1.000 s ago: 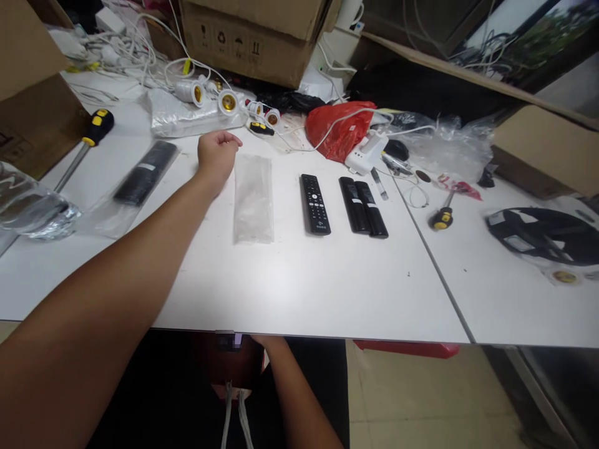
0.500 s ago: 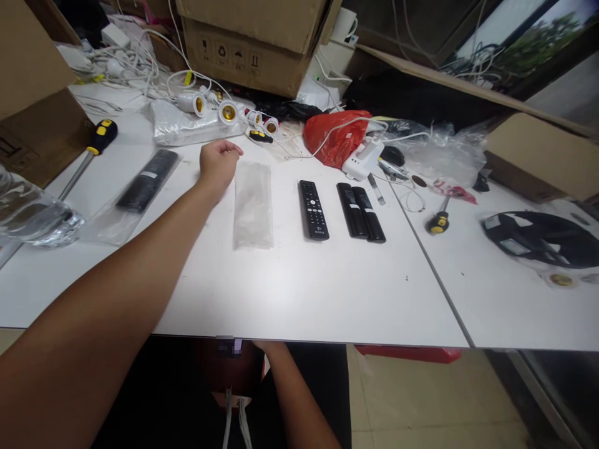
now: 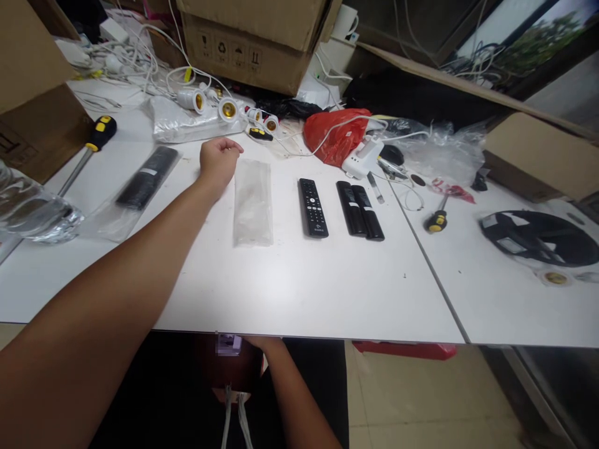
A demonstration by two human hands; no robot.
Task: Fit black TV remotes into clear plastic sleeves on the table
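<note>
My left hand [image 3: 218,161] reaches far out over the white table [image 3: 299,280], palm down, fingers loosely bent and holding nothing. Its fingertips are just left of the top end of an empty clear plastic sleeve [image 3: 253,201] that lies flat. To the right of the sleeve lies a black remote [image 3: 313,207], buttons up, then two black remote pieces [image 3: 360,209] side by side. A remote in a clear bag [image 3: 146,177] lies left of my hand. My right hand [image 3: 264,342] is at the table's near edge, fingers hidden under it.
A yellow-handled screwdriver [image 3: 96,136] and a water bottle [image 3: 32,212] are at the left. Lamp sockets with white cables [image 3: 227,109], a cardboard box [image 3: 248,43] and a red bag [image 3: 334,132] crowd the back. A small screwdriver [image 3: 438,219] and a black reel [image 3: 543,237] lie right.
My left hand has stayed by the sleeve's top end; the view has shifted slightly. Nothing on the table has moved.
</note>
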